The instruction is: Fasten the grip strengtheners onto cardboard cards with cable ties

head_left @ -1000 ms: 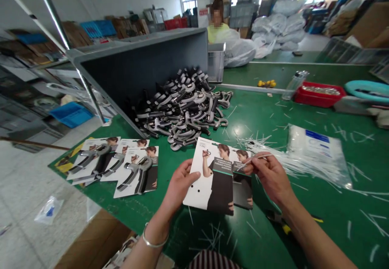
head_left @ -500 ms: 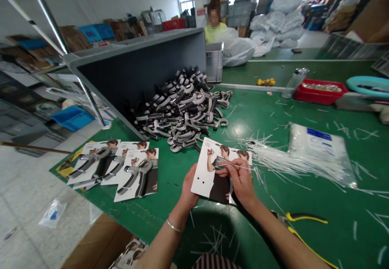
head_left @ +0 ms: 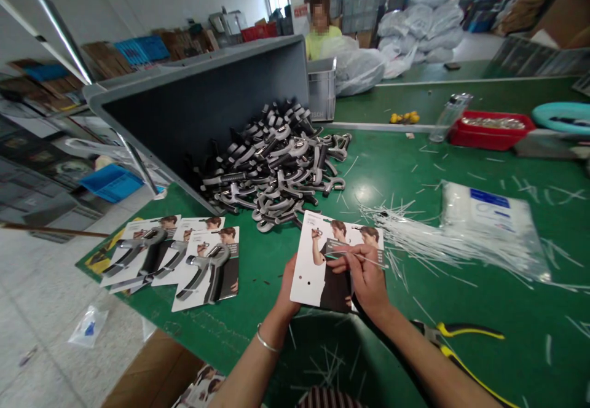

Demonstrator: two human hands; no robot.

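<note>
Since a second ago the right hand point(head_left: 369, 279) has swung in from about 3 o'clock to lie over the dark part of the printed card point(head_left: 311, 266), bringing a thin white tie point(head_left: 380, 264), and the left thumb has gone from the card's face. With the card as the clock's centre and 12 straight ahead, loose ties point(head_left: 329, 365) lie scattered on the green bench point(head_left: 391, 162) at 6 o'clock, and yellow-handled pliers point(head_left: 445, 329) rest, spread, at 4, beside the right forearm. The left hand point(head_left: 288, 279) has its grip closed on the card's left edge, its fingers mostly hidden; the right hand's grip pinches the tie above the card's face. A second card point(head_left: 372, 236) shows just behind the first, at 2. At 9 o'clock, hand exercisers point(head_left: 216, 279) lie on more printed cards point(head_left: 182, 300). A bunch of white ties point(head_left: 428, 236) spreads at 3, touching a clear packet point(head_left: 493, 211). At 11 a heap of exercisers point(head_left: 276, 174) spills from a grey crate point(head_left: 184, 101) tipped on its side. Farther off, a red bin point(head_left: 486, 139) stands at 2, and a person point(head_left: 320, 42) is at 12.
</note>
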